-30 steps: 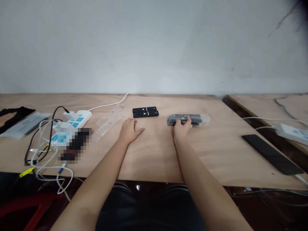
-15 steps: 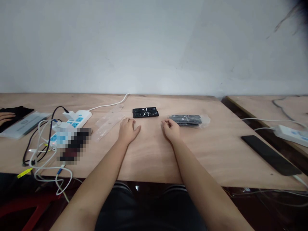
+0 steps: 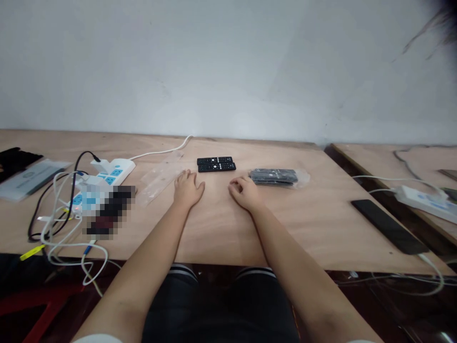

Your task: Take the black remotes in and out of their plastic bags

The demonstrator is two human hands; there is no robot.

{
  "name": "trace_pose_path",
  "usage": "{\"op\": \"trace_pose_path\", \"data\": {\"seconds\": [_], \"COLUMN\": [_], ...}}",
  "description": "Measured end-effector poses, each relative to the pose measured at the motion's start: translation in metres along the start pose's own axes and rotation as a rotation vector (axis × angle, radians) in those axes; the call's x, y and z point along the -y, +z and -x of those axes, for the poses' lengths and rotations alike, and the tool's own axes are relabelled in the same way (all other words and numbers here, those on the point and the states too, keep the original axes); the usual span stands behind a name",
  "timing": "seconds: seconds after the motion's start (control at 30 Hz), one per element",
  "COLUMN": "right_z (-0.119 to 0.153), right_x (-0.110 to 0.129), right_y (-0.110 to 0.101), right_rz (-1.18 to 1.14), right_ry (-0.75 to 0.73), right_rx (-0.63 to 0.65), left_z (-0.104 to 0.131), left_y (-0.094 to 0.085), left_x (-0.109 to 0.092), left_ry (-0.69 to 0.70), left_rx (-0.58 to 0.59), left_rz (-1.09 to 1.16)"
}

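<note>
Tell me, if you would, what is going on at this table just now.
A person has both bare hands at the wooden table, and neither seems to hold anything. The left hand is spread beside some clear plastic sleeves. The right hand is loosely curled, nearest the plastic-wrapped dark remotes. Two unwrapped black remote controls lie together beyond the hands. A power strip sits on the left, a smartphone on the right.

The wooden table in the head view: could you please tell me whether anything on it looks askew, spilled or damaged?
The thin white and black cables around the long white plastic power strip look untidy: they lie in tangled loops, and some white ones droop past the table's front edge. I see nothing spilled or broken.
</note>
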State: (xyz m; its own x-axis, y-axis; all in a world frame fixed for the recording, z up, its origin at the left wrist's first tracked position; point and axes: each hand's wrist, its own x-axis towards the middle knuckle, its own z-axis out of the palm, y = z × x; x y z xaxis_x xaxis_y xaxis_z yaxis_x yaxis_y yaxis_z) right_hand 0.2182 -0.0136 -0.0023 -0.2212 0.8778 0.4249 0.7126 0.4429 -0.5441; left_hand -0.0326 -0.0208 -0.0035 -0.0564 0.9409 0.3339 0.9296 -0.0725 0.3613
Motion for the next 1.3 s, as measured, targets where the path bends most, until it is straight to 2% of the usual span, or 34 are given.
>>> {"op": "trace_pose_path", "data": {"seconds": [0.1,0.2,0.4,0.57,0.77,0.97,1.13,1.3], "right_z": [0.001,0.001,-0.009,-0.028,-0.037,-0.035,-0.034,-0.034], "right_x": [0.003,0.007,0.014,0.006,-0.003,-0.001,0.001,-0.002], "right_y": [0.003,0.005,0.011,0.024,0.032,0.03,0.029,0.032], "right_rz": [0.146,0.246,0.349,0.37,0.324,0.348,0.385,0.382], "right_ry": [-0.109,-0.137,-0.173,-0.191,-0.163,-0.128,-0.124,-0.096], "right_rx": [0.0,0.053,0.051,0.106,0.184,0.146,0.118,0.097], "left_z": [-0.001,-0.001,-0.002,0.0,0.003,0.003,0.004,0.004], "left_y": [0.002,0.003,0.004,0.003,-0.008,-0.009,-0.008,-0.009], "left_x": [0.001,0.001,0.002,0.001,0.005,0.012,0.013,0.012], "left_ry": [0.046,0.057,0.067,0.043,-0.074,-0.194,-0.203,-0.137], "left_rx": [0.072,0.101,0.069,0.046,-0.033,-0.014,0.002,0.014], "left_rz": [0.006,0.006,0.046,0.041,-0.026,-0.028,0.011,0.041]}}
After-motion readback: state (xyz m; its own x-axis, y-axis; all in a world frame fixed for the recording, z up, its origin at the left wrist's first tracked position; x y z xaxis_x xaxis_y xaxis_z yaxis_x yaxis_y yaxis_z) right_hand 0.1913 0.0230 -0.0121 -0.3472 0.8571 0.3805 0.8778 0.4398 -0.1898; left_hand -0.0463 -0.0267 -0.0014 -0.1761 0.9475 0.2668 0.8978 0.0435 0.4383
